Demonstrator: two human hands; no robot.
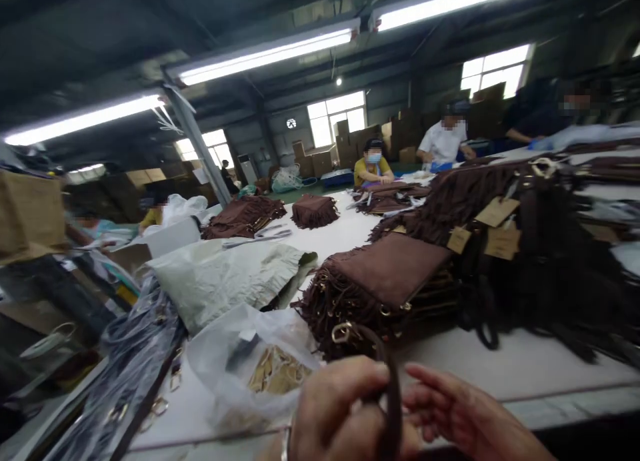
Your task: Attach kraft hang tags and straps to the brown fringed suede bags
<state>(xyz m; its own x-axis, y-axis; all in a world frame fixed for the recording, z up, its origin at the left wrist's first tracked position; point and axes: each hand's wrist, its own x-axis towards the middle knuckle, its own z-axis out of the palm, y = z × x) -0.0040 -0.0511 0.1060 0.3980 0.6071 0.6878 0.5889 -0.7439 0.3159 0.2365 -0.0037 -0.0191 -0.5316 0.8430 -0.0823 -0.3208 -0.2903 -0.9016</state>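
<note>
While left hand (335, 408) pinches brown strap (393, 394), right hand (460, 414) lies open, empty.

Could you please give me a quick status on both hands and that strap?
Left hand grip closed on the dark strap. Right hand open, fingers beside strap. Strap's gold ring lies against the fringed brown bags. Nothing between.

I see both of my hands low at the bottom, close together. My left hand (335, 408) is curled, with its fingers bent in and pinched shut. My right hand (465, 414) sits just beside it, turned palm up, with its fingers (430, 378) stretched out flat toward the left one.
</note>
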